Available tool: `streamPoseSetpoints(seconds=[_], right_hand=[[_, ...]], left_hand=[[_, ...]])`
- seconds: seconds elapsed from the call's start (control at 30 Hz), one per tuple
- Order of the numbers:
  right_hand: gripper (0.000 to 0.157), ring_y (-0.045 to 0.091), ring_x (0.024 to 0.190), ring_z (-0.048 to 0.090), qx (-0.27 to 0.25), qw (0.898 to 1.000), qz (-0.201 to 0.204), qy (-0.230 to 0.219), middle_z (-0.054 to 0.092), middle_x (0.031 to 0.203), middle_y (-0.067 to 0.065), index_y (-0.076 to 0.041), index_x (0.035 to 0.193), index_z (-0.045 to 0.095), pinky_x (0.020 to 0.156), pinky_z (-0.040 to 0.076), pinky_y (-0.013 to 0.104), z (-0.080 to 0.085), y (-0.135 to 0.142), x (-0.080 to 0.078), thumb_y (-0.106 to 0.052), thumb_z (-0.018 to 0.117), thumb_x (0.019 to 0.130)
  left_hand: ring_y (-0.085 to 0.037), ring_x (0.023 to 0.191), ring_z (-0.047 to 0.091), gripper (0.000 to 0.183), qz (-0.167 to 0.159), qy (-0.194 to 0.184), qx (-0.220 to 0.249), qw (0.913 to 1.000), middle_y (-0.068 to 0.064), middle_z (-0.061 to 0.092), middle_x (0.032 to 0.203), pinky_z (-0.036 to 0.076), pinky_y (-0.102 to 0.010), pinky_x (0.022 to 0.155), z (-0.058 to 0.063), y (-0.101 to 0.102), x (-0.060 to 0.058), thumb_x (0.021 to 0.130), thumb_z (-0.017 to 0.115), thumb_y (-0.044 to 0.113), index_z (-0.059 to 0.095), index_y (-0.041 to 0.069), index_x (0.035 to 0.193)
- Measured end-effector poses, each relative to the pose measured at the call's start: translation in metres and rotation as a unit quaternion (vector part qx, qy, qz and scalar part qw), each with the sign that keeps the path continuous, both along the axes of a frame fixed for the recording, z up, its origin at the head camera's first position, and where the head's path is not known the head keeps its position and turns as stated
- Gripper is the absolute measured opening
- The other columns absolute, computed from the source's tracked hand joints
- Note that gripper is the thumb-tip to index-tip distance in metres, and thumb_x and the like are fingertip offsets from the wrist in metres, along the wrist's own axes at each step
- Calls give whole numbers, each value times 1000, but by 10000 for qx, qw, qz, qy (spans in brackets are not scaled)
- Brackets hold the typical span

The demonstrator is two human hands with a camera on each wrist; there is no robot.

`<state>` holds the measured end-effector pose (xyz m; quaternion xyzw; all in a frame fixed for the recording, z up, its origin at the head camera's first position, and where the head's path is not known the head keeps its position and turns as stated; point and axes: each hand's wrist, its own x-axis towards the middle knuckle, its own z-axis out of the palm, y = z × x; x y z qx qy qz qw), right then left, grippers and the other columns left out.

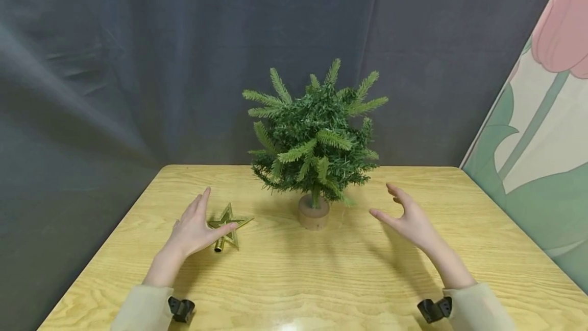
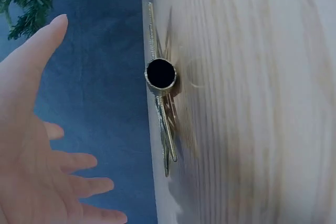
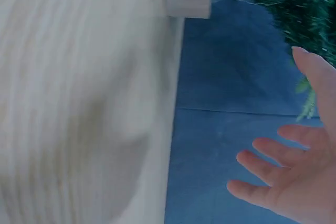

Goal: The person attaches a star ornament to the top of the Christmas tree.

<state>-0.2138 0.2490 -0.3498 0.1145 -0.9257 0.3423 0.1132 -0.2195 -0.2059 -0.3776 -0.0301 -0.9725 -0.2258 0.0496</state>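
A small artificial Christmas tree stands upright on a round wooden base in the middle of the table. To its left a gold star tree topper lies flat; its hollow socket faces the left wrist camera. My left hand hovers above the star with fingers spread and thumb apart, partly covering it in the head view. On the other side of the tree, my right hand is held in the air, fingers loosely extended, near the lower branches. Neither hand holds anything.
The wooden table runs back to a dark grey curtain. A panel with a tulip print borders the right side. Each wrist carries a black camera mount, such as the left one.
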Motion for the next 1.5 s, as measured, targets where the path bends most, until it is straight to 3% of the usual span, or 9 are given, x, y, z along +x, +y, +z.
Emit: streamPoseSetpoints(seconds=[0.2, 0.37, 0.47, 0.63, 0.87, 1.0, 1.1, 1.3, 1.5], right_hand=[[68, 48, 122, 44, -897, 9958, -27, -187, 39, 141, 30, 0, 146, 27, 93, 47, 51, 15, 6, 6, -28, 59, 93], [60, 0, 108, 57, -1700, 9852, -39, -232, 55, 132, 6, -4, 145, 33, 81, 48, 11, 26, 10, 11, -28, 56, 95], [44, -9, 98, 59, -3010, 9522, 486, -203, 62, 117, -10, -7, 137, 43, 80, 50, 11, 32, 11, 13, -19, 55, 96], [25, 7, 101, 65, -4734, 8669, 1525, -351, 66, 112, -6, -14, 122, 54, 83, 54, 21, 47, 14, 16, -9, 48, 98], [26, 16, 103, 67, -5328, 8218, 1972, -436, 67, 115, 4, -8, 121, 58, 86, 54, 27, 67, 12, 21, -6, 44, 99], [26, 16, 102, 67, -5356, 8214, 1921, -398, 67, 114, 6, -6, 121, 58, 87, 54, 26, 78, 9, 21, -7, 46, 99], [25, 15, 102, 66, -5207, 8343, 1784, -322, 68, 112, 5, -6, 121, 58, 87, 53, 25, 86, 5, 21, -8, 48, 98], [25, 15, 101, 66, -4913, 8551, 1650, -126, 69, 109, 4, -4, 119, 59, 87, 53, 24, 103, -7, 17, -10, 55, 95], [27, 14, 99, 67, -4672, 8676, 1705, -4, 70, 105, 4, -2, 119, 58, 87, 53, 23, 118, -19, 12, -9, 58, 93]], left_hand=[[-51, 136, 22, 118, 37, -214, 643, 9977, -30, 14, 153, 29, -66, 103, 3, -5, -1, 75, 56, 75, -1, 5, 152], [-51, 133, 28, 112, 273, -514, 920, 9941, -32, 21, 150, 31, -63, 104, 4, -7, 1, 79, 53, 72, 7, -2, 150], [-48, 122, 44, 104, 353, -528, 1036, 9926, -33, 30, 144, 39, -59, 99, 4, -7, 3, 83, 53, 66, 16, -8, 146], [-43, 108, 56, 94, 398, -633, 1081, 9913, -36, 46, 130, 48, -52, 89, 4, -8, 7, 87, 53, 60, 28, -15, 139], [-49, 114, 49, 90, 521, -932, 900, 9902, -37, 48, 125, 48, -52, 86, -3, -6, 8, 88, 53, 57, 35, -19, 133], [-34, 71, 56, 67, 621, -1016, 804, 9896, -26, 56, 81, 49, -38, 62, -8, -5, 3, 88, 58, 51, 54, -14, 102], [-15, 51, 34, 51, 637, -1077, 788, 9890, -13, 46, 64, 33, -25, 48, -9, -3, 1, 87, 62, 45, 53, -4, 77], [-7, 44, 15, 59, 623, -1246, 772, 9872, 9, 13, 51, 19, -19, 43, -6, 0, -3, 83, 68, 41, 22, 18, 54], [-7, 47, 12, 61, 703, -1384, 820, 9845, 8, 12, 52, 18, -19, 44, -4, 4, -1, 81, 73, 35, 22, 18, 53]])
